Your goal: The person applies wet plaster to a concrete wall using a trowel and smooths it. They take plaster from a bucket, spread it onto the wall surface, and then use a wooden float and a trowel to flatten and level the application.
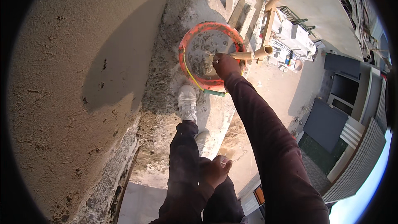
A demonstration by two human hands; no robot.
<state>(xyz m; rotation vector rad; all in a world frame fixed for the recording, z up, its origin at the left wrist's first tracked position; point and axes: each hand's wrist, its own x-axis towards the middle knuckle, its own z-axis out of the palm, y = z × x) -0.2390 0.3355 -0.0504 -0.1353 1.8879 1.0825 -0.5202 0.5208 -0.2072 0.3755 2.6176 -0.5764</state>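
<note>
My right hand [225, 65] is closed on a pale wooden pole [242, 55] that lies over an orange bucket [188, 37] with grey wet mix in it; part of the pole is hidden by the hand. The bucket has a yellow handle with a green grip [214, 92]. My left hand [213, 172] is low by my dark trousers, closed on a small pale object [224, 160] too small to make out. My white shoe [187, 101] stands just below the bucket on the mortar-spattered ledge [155, 79].
A plastered wall [62, 79] fills the left. A long float [246, 12] lies beyond the bucket. Upright bamboo posts [273, 2] line the ledge's right edge. Further down are stacked white blocks [294, 37], a paved floor [273, 91] and a grey building [329, 126].
</note>
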